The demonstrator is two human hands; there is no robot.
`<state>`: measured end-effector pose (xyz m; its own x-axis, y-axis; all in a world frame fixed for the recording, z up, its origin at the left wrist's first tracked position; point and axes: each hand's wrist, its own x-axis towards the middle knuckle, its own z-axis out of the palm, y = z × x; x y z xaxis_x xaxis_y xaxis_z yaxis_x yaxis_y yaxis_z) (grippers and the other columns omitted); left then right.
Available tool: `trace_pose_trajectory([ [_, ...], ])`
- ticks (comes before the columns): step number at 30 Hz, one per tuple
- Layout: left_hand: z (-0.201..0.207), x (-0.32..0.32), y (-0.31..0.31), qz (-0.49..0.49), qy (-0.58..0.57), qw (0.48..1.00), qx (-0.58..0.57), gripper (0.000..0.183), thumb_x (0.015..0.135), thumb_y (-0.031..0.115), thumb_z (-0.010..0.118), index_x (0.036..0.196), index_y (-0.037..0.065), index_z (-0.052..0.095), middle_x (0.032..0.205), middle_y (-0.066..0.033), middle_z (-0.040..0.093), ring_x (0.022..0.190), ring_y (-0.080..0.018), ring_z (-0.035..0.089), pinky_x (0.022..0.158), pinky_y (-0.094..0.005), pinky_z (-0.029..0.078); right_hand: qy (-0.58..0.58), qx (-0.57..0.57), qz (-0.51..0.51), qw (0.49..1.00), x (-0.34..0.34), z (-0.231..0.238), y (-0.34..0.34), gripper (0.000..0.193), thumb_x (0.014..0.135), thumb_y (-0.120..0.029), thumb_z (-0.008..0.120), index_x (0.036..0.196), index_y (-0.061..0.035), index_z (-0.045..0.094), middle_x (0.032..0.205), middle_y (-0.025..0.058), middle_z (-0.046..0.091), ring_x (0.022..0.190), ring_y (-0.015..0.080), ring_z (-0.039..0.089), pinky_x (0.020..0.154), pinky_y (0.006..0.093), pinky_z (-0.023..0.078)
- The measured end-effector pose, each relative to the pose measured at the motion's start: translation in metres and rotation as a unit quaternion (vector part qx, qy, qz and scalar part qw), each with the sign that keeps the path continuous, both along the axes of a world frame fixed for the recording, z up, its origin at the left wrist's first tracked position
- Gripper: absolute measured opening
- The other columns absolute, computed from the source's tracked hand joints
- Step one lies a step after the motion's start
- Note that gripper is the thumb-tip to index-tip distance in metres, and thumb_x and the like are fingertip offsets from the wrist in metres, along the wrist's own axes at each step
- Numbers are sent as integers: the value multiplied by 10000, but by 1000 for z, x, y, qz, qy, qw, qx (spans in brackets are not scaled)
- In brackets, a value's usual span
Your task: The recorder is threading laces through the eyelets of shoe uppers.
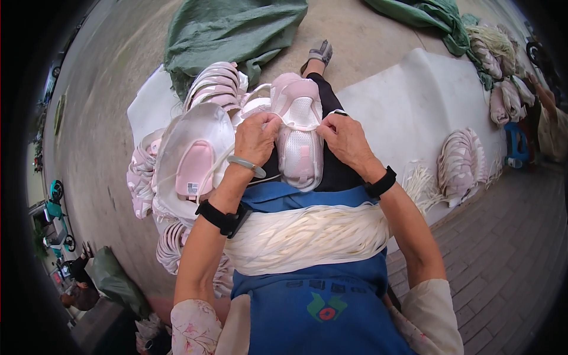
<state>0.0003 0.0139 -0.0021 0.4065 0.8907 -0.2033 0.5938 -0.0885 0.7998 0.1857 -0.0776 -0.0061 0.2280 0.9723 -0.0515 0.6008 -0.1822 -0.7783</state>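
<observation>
A pink and white shoe upper (300, 155) rests on my lap with its toe toward me and its tongue pointing away. A white shoelace (303, 127) stretches across its middle. My left hand (258, 137) is closed in a pinch on the lace at the shoe's left side. On the right side, my right hand (344, 139) pinches the lace too; the fingertips partly hide it. Across my waist, over a blue apron (322, 296), lies a thick bundle of cream laces (307, 236).
Left of my lap sits a white bowl-shaped piece (219, 127) with a pink insole (195, 168). Stacked shoe uppers (213, 86) stand around it; more uppers (461, 165) and loose laces (420, 186) lie right on a white sheet (408, 100). A green tarp (236, 35) is ahead.
</observation>
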Motion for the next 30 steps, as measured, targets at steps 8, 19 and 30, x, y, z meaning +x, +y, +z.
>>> trace_pose_trajectory([
  [8,10,8,3,-96,93,976,171,213,809,186,565,801,-18,626,757,-171,608,704,-309,586,655,-374,465,-4,8,-22,1000,-3,2,-1,219,784,-175,562,697,24,583,691,201,590,661,363,576,643,423,455],
  [19,6,12,6,-130,86,968,195,189,785,190,587,823,6,616,789,-169,611,727,-332,586,653,-396,452,-34,62,-15,997,-15,-5,-1,206,803,-146,559,688,25,555,702,199,570,674,359,576,637,423,459],
  [30,18,7,-27,-173,114,949,239,305,808,145,589,1064,2,505,1064,-172,518,968,-326,540,802,-365,453,-270,36,19,962,-35,21,-28,376,709,-277,670,917,-4,516,843,117,520,813,259,533,715,365,392],
])
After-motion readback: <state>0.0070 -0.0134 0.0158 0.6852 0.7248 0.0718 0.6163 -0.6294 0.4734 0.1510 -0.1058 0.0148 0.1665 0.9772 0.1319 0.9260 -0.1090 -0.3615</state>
